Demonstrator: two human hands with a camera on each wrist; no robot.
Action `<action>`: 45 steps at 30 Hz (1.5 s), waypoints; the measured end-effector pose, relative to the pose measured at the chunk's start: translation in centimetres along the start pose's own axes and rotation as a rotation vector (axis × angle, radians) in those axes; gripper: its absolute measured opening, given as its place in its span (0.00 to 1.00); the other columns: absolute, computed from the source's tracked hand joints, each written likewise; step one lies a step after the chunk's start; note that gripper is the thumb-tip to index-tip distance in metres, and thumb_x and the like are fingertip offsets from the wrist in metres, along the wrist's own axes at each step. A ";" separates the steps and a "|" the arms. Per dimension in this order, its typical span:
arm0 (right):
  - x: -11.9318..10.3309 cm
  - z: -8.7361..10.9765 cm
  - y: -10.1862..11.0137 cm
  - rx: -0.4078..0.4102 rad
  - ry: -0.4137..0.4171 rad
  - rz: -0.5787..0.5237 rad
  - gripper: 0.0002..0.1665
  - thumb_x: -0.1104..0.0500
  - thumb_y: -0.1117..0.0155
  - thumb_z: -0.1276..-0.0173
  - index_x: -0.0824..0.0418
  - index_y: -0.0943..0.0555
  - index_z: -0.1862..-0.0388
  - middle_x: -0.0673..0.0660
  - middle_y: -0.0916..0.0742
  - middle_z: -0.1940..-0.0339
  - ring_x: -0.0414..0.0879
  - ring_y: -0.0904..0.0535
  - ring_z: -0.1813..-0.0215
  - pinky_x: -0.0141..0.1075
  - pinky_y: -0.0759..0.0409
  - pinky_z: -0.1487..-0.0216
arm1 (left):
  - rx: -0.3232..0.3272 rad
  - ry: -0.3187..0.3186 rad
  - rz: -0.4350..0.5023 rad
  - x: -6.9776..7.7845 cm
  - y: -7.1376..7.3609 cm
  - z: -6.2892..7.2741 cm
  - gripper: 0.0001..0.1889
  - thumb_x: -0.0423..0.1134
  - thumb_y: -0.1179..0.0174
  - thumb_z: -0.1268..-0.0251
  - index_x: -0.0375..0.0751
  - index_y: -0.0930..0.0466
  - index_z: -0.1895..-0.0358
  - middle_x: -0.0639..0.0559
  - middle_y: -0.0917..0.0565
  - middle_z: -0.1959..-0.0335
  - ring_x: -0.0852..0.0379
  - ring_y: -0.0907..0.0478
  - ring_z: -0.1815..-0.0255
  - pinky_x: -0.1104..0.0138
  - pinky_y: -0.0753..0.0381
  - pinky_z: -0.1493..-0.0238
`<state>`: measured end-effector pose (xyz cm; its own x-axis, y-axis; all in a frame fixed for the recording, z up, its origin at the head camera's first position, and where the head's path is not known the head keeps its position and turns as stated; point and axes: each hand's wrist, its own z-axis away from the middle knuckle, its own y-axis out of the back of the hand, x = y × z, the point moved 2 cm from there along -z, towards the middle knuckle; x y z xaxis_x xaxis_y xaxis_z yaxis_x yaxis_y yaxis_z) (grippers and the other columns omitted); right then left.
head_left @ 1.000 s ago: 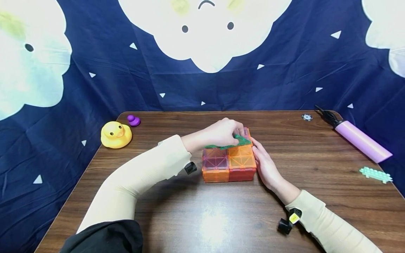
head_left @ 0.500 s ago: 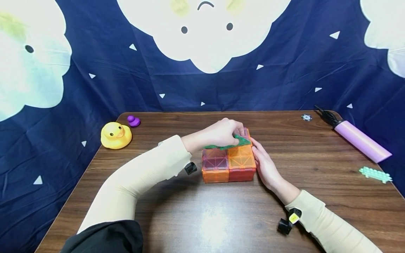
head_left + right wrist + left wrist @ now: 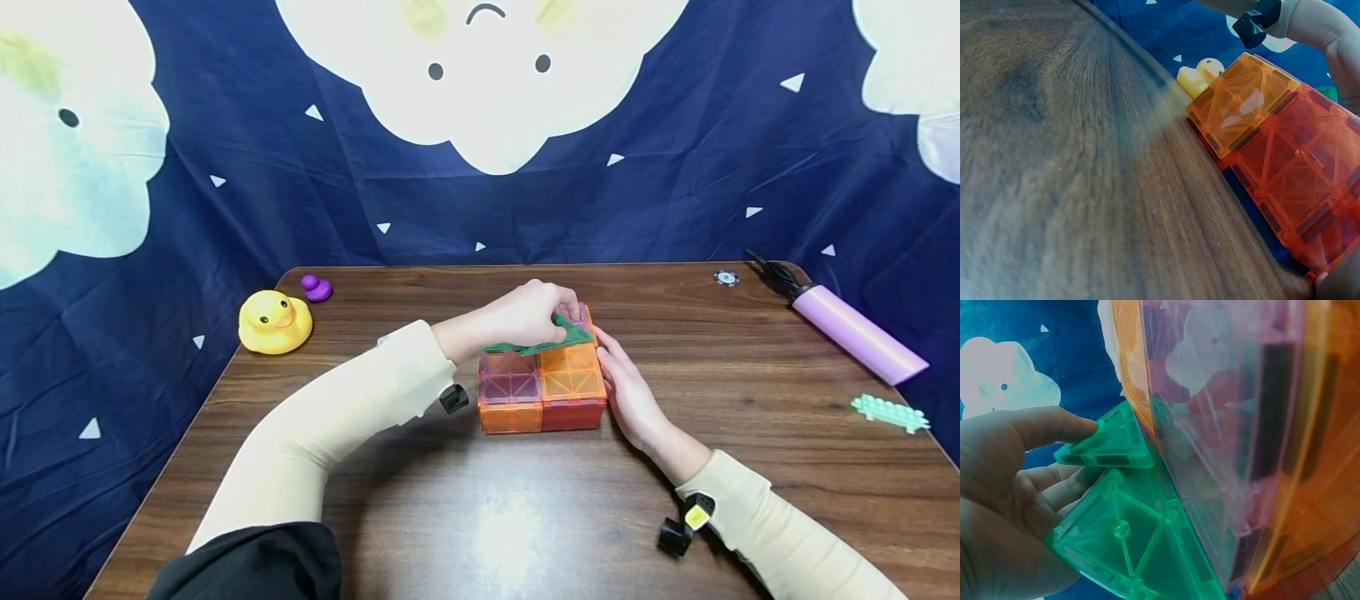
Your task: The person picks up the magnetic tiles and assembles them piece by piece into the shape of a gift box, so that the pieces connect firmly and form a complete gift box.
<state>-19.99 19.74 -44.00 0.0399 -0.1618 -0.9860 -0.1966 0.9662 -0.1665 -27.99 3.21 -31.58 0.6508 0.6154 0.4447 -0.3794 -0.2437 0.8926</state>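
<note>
A low block built of translucent magnetic tiles (image 3: 573, 373), orange, red and purple, stands mid-table in the head view. My left hand (image 3: 525, 312) reaches over its top and pinches a green triangular magnetic tile (image 3: 1107, 440) between thumb and fingers. A second green magnetic tile (image 3: 1141, 528) leans against the purple side in the left wrist view, its near edge by my palm. My right hand (image 3: 633, 398) rests against the block's right side with its fingers fairly straight. In the right wrist view, the red tile (image 3: 1300, 153) and orange tile (image 3: 1241, 103) form the near wall.
On the wooden table (image 3: 420, 533), a yellow rubber duck (image 3: 275, 322) and a small purple duck (image 3: 317, 287) sit at the back left. At the right are a poker chip (image 3: 726, 278), a pink cylinder with a black cord (image 3: 858, 333) and a mint-green bumpy toy (image 3: 890, 413).
</note>
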 end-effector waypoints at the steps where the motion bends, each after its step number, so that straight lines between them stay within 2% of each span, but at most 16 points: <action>1: 0.0 0.0 0.0 0.000 0.000 0.001 0.34 0.50 0.66 0.13 0.59 0.53 0.15 0.61 0.39 0.20 0.52 0.43 0.23 0.29 0.33 0.35 | 0.002 0.000 -0.002 0.0 0.0 0.0 0.13 0.33 0.34 0.37 0.43 0.17 0.50 0.53 0.15 0.56 0.57 0.24 0.62 0.69 0.26 0.59; 7: 0.0 -0.1 -0.1 0.002 -0.005 0.010 0.34 0.49 0.66 0.13 0.59 0.53 0.15 0.60 0.40 0.20 0.51 0.43 0.23 0.28 0.33 0.35 | 0.008 0.003 0.018 -0.2 0.1 0.2 0.12 0.35 0.34 0.38 0.43 0.17 0.50 0.53 0.14 0.56 0.58 0.22 0.61 0.69 0.25 0.58; 9: 0.0 -0.1 -0.1 0.001 -0.004 0.010 0.34 0.50 0.66 0.13 0.59 0.53 0.15 0.60 0.40 0.20 0.51 0.43 0.23 0.28 0.33 0.35 | 0.012 -0.005 0.044 -0.3 0.4 0.4 0.13 0.37 0.34 0.36 0.42 0.17 0.49 0.52 0.13 0.55 0.58 0.20 0.58 0.69 0.22 0.55; 11: -0.1 0.0 -0.2 0.001 -0.002 0.007 0.34 0.50 0.66 0.13 0.59 0.53 0.15 0.61 0.40 0.20 0.51 0.43 0.23 0.29 0.33 0.35 | 0.048 -0.020 0.073 -0.5 0.9 0.8 0.16 0.41 0.34 0.34 0.40 0.19 0.46 0.50 0.13 0.52 0.57 0.18 0.53 0.68 0.21 0.51; 13: -0.1 0.1 -0.1 -0.002 -0.003 0.004 0.34 0.49 0.66 0.13 0.59 0.52 0.15 0.61 0.40 0.19 0.52 0.43 0.22 0.29 0.34 0.34 | 0.131 -0.023 0.096 -0.7 1.6 1.7 0.21 0.46 0.35 0.31 0.39 0.21 0.40 0.48 0.15 0.45 0.56 0.20 0.44 0.66 0.23 0.43; 15: -0.2 0.4 0.0 -0.006 -0.006 0.002 0.34 0.49 0.65 0.13 0.59 0.53 0.15 0.61 0.41 0.19 0.53 0.45 0.21 0.29 0.35 0.33 | 0.270 -0.003 0.122 -1.1 2.4 3.1 0.27 0.50 0.37 0.29 0.38 0.26 0.34 0.46 0.20 0.37 0.53 0.25 0.35 0.64 0.29 0.34; 18: -0.2 1.1 -0.1 -0.026 -0.022 0.007 0.35 0.49 0.65 0.13 0.59 0.53 0.15 0.60 0.43 0.18 0.54 0.48 0.19 0.27 0.35 0.34 | 0.496 0.097 0.230 -2.3 3.0 6.9 0.32 0.53 0.41 0.26 0.40 0.33 0.26 0.45 0.28 0.28 0.51 0.34 0.27 0.58 0.36 0.28; 20: -0.3 1.7 -0.2 -0.045 -0.026 0.007 0.35 0.49 0.65 0.13 0.60 0.55 0.15 0.60 0.45 0.17 0.55 0.49 0.19 0.27 0.35 0.34 | 0.598 0.177 0.365 -3.4 2.4 9.5 0.33 0.51 0.42 0.25 0.40 0.36 0.24 0.44 0.31 0.26 0.49 0.36 0.25 0.56 0.37 0.27; 22: -0.4 2.2 -0.3 -0.058 -0.029 0.000 0.35 0.49 0.65 0.13 0.60 0.55 0.15 0.60 0.46 0.16 0.54 0.48 0.20 0.26 0.34 0.35 | 0.639 0.253 0.554 -4.4 1.0 11.8 0.32 0.48 0.43 0.24 0.39 0.39 0.23 0.42 0.34 0.24 0.46 0.38 0.24 0.53 0.38 0.27; 24: -0.6 2.7 -0.4 -0.071 -0.026 -0.012 0.36 0.49 0.64 0.13 0.60 0.56 0.15 0.60 0.47 0.16 0.47 0.42 0.22 0.27 0.32 0.35 | 0.627 0.320 0.788 -5.2 -1.0 13.4 0.33 0.44 0.44 0.24 0.38 0.43 0.21 0.39 0.39 0.22 0.44 0.40 0.23 0.51 0.40 0.26; 27: -0.7 3.0 -0.6 -0.071 -0.036 -0.022 0.37 0.49 0.63 0.13 0.59 0.57 0.15 0.60 0.47 0.17 0.36 0.34 0.29 0.27 0.31 0.36 | 0.560 0.372 1.106 -5.5 -4.3 14.7 0.37 0.39 0.45 0.25 0.33 0.51 0.20 0.35 0.47 0.20 0.39 0.44 0.22 0.47 0.43 0.25; 29: -0.6 3.2 -0.7 -0.067 -0.048 -0.024 0.37 0.49 0.62 0.13 0.59 0.58 0.15 0.60 0.47 0.17 0.31 0.30 0.33 0.27 0.31 0.36 | 0.485 0.379 1.247 -5.4 -6.0 15.1 0.40 0.37 0.46 0.26 0.31 0.57 0.19 0.34 0.52 0.19 0.38 0.47 0.21 0.45 0.44 0.25; 32: -0.5 3.3 -0.7 -0.056 -0.068 -0.027 0.37 0.48 0.62 0.14 0.57 0.58 0.14 0.60 0.46 0.17 0.31 0.30 0.34 0.26 0.31 0.36 | 0.377 0.359 1.331 -5.1 -7.8 14.9 0.42 0.36 0.47 0.26 0.29 0.62 0.19 0.33 0.55 0.18 0.38 0.52 0.19 0.44 0.44 0.25; 35: -0.3 3.4 -0.8 -0.050 -0.078 -0.037 0.37 0.48 0.62 0.14 0.57 0.58 0.14 0.60 0.46 0.17 0.31 0.29 0.34 0.26 0.31 0.37 | 0.323 0.329 1.360 -4.7 -8.7 14.4 0.40 0.33 0.48 0.25 0.29 0.62 0.19 0.33 0.54 0.18 0.39 0.51 0.20 0.46 0.44 0.25; 39: -0.3 3.3 -0.9 -0.048 -0.082 -0.041 0.37 0.48 0.62 0.13 0.57 0.59 0.14 0.61 0.45 0.17 0.31 0.29 0.35 0.26 0.30 0.37 | 0.322 0.296 1.352 -4.6 -9.0 14.0 0.37 0.28 0.51 0.24 0.25 0.60 0.20 0.30 0.50 0.20 0.38 0.46 0.21 0.51 0.41 0.26; 45: -0.5 3.0 -1.1 -0.038 -0.072 -0.037 0.37 0.49 0.62 0.13 0.58 0.59 0.14 0.62 0.45 0.18 0.31 0.28 0.36 0.26 0.30 0.37 | 0.329 0.287 1.324 -4.8 -8.8 13.7 0.36 0.27 0.52 0.26 0.22 0.59 0.21 0.28 0.49 0.21 0.38 0.47 0.21 0.52 0.41 0.26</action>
<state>-16.87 19.40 -43.32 0.1181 -0.1808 -0.9764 -0.2311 0.9513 -0.2041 -18.79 -7.86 -40.56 -0.2376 -0.0878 0.9674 -0.4030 -0.8972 -0.1805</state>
